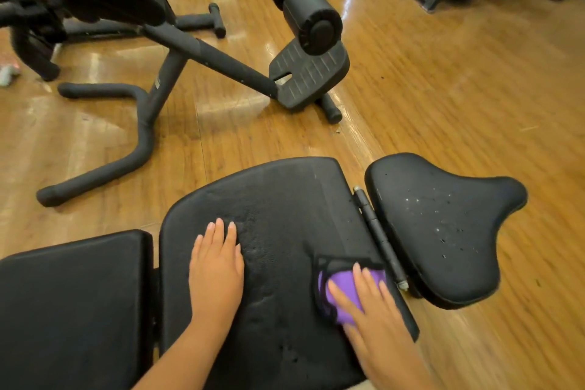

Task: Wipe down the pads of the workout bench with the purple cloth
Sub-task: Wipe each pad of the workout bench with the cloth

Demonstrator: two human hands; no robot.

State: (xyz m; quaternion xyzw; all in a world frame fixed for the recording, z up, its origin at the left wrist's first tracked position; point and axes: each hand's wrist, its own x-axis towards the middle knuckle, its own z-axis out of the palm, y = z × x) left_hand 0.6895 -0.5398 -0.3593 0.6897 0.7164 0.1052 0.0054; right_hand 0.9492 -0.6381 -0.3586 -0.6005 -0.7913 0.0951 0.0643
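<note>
The purple cloth (343, 291) lies bunched on the middle pad (278, 218), near its right edge, pinned under the right hand (373, 304), whose fingers (359, 275) are spread flat on it rather than curled. The left hand (217, 266) rests open and empty on the same pad, bracing. Pressing evenly and overlapping the strokes toward the hinge bar (378, 236) should work best. The speckled seat pad (443, 225) looks unwiped. The pad's near edge and the left pad (72, 304) are cut off.
</note>
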